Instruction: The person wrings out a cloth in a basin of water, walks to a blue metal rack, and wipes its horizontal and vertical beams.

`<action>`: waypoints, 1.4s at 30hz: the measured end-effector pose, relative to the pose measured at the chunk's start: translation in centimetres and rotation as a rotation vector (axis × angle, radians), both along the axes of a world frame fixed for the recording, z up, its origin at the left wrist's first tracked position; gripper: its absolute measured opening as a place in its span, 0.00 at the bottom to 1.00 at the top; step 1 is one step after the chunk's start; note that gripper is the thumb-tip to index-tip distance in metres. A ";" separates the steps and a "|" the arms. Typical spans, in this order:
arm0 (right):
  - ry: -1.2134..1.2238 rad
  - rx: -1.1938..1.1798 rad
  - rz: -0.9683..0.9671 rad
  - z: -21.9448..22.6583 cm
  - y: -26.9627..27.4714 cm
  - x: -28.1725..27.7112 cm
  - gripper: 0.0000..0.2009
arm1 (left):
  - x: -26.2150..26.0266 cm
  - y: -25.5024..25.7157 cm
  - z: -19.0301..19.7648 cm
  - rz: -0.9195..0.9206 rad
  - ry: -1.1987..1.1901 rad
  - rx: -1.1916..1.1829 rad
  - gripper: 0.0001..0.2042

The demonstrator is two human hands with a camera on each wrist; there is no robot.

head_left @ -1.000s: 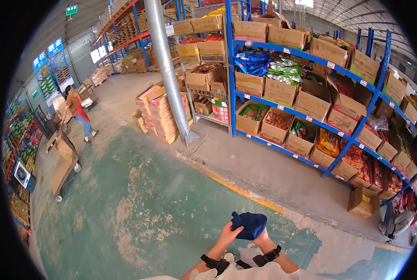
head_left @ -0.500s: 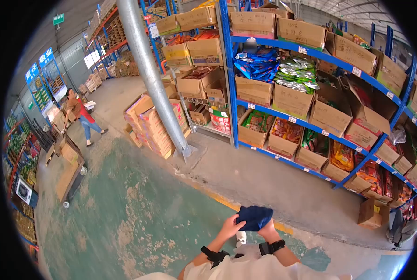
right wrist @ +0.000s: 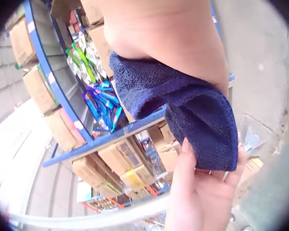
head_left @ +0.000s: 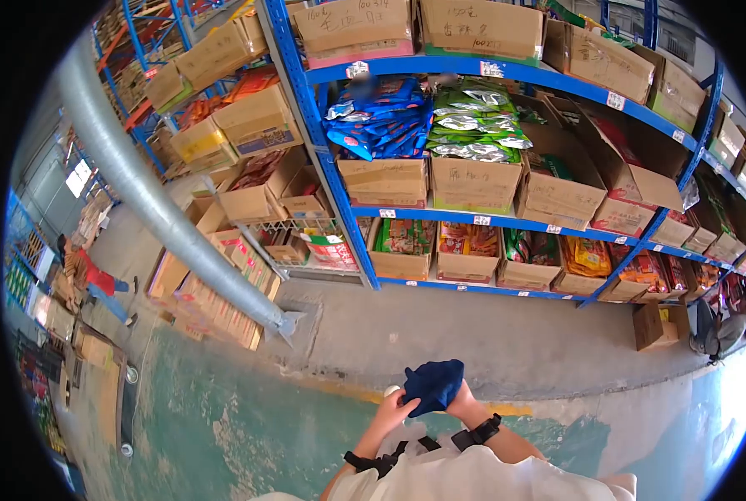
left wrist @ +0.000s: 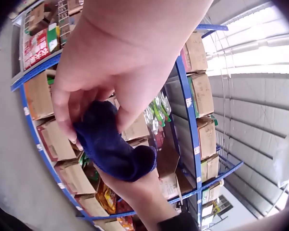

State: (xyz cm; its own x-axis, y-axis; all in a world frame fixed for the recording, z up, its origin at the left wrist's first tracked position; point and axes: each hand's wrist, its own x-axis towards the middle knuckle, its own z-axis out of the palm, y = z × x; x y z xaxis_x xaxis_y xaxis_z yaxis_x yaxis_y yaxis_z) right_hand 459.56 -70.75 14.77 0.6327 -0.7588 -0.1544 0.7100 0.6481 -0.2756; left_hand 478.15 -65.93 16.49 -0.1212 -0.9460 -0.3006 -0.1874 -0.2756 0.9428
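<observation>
A dark blue cloth (head_left: 433,387), folded and bunched, is held between both hands in front of the body. My left hand (head_left: 392,411) pinches its left edge with thumb and fingers. On the other side my right hand (head_left: 463,401) grips it, its fingers mostly covered by the cloth. The left wrist view shows the cloth (left wrist: 111,144) drooping from the left hand (left wrist: 106,72), with the right hand below it. Terry-like texture shows on the cloth (right wrist: 202,125) in the right wrist view, where the left hand's thumb presses its lower edge.
Blue shelving (head_left: 473,215) with cardboard boxes of bagged goods spans the area ahead. A grey pole (head_left: 152,200) and stacked cartons (head_left: 214,305) stand at the left. Farther left are a person in a red apron (head_left: 97,280) and a flat cart (head_left: 106,397). A box (head_left: 661,326) sits on the floor at right.
The head view has turned right and closer to the shelves, so the pole appears farther left. Both hands still hold the cloth, which has shifted slightly left and changed shape.
</observation>
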 end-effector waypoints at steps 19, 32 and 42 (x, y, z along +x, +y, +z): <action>0.251 -0.206 0.050 2.4 -21.0 16.0 0.22 | 14.7 -20.5 -1.1 0.052 -0.162 -0.124 0.24; 0.092 0.080 0.372 1.7 -22.1 19.6 0.23 | 16.1 -16.1 0.6 0.411 -0.169 -0.109 0.19; 0.164 0.111 0.525 -0.7 -21.5 21.9 0.22 | 16.1 -13.2 -2.4 0.590 -0.270 -0.073 0.22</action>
State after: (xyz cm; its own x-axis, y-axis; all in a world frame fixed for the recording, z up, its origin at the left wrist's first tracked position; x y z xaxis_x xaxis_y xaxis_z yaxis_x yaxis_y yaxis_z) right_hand 481.45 -92.27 14.05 0.8822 -0.3220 -0.3435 0.2378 0.9344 -0.2651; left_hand 494.28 -79.14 14.09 0.4956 -0.8497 -0.1799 -0.2575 -0.3416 0.9039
